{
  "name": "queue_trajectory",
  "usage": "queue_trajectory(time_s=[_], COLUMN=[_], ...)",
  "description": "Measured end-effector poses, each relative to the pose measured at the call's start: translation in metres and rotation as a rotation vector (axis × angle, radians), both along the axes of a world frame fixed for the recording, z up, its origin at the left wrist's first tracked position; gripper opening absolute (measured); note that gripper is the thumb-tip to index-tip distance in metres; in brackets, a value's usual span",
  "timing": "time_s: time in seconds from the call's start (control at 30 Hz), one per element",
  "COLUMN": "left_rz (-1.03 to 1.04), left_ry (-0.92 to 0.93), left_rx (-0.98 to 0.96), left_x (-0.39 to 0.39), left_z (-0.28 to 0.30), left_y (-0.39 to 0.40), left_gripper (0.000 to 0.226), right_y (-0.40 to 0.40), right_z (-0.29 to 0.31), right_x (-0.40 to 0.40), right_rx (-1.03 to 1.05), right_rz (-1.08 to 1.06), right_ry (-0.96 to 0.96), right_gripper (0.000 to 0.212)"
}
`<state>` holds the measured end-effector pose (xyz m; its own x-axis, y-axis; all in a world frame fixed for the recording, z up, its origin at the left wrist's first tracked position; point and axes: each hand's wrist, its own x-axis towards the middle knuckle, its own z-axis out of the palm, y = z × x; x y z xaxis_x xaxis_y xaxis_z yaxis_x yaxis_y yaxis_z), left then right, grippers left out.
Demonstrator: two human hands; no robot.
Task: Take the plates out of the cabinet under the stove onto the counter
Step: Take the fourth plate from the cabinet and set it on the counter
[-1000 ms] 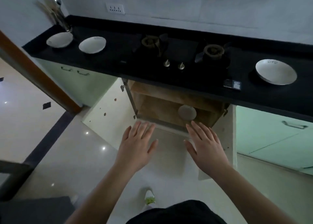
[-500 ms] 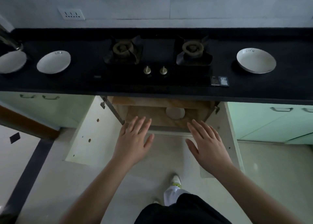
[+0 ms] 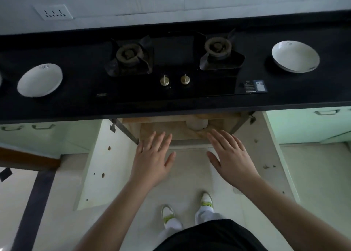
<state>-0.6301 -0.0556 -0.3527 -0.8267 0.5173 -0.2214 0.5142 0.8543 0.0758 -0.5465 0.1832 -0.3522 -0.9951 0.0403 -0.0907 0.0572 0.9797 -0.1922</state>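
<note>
- Nearest, the left hand [image 3: 152, 161] and the right hand [image 3: 230, 155] hover palm-down with fingers spread and straight, holding nothing, side by side in front of the open cabinet [image 3: 182, 132] under the stove [image 3: 171, 61].
- Both cabinet doors [image 3: 106, 161] stand swung wide to left and right, so the way in looks free.
- Just beyond the right fingertips, a pale plate [image 3: 196, 124] sits on the shelf inside, half hidden by the tabletop [image 3: 76, 106] edge; whether more lie under it I cannot tell.
- The step in hand looks like the reach: bend low, slide both hands under the rim from opposite sides, lift level, and draw back clear of the overhang before rising.
- Farther off, one plate on the left [image 3: 39, 80] and one plate on the right [image 3: 295, 56] already rest on the tabletop; the bare stretch near the right one seems a fair landing spot.
</note>
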Motion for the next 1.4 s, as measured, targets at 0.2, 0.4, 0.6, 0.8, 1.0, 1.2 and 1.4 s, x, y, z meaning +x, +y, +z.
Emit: queue_trajectory(time_s=[0.2, 0.4, 0.6, 0.8, 1.0, 1.2, 1.4], left_rz=[-0.151, -0.226, -0.285, -0.243, -0.245, -0.228, -0.216], left_ry=[-0.038, -0.064, -0.094, -0.063, -0.095, -0.121, -0.067], left_rx=[-0.059, -0.022, -0.026, -0.020, -0.011, 0.018, 0.035], left_x=[-0.025, -0.051, -0.069, -0.100, -0.117, -0.139, -0.174], left_z=[-0.024, -0.035, -0.067, -0.128, -0.211, -0.303, -0.396], left_y=[-0.025, -0.028, -0.010, 0.020, 0.042, 0.058, 0.070], left_gripper=[0.070, 0.073, 0.073, 0.066, 0.067, 0.063, 0.065], right_y=[-0.052, -0.059, -0.043, -0.012, 0.008, 0.034, 0.055], right_z=[-0.005, -0.012, -0.041, -0.103, -0.174, -0.258, -0.349], right_x=[-0.014, -0.020, -0.047, -0.083, -0.105, -0.134, -0.165], right_rx=[-0.035, -0.012, -0.031, -0.033, -0.016, -0.018, 0.042], right_rz=[-0.086, -0.144, -0.171, -0.129, -0.083, -0.065, -0.013], right_ry=[-0.016, -0.034, -0.036, -0.039, -0.075, -0.062, -0.026], right_gripper=[0.057, 0.057, 0.055, 0.058, 0.059, 0.057, 0.052])
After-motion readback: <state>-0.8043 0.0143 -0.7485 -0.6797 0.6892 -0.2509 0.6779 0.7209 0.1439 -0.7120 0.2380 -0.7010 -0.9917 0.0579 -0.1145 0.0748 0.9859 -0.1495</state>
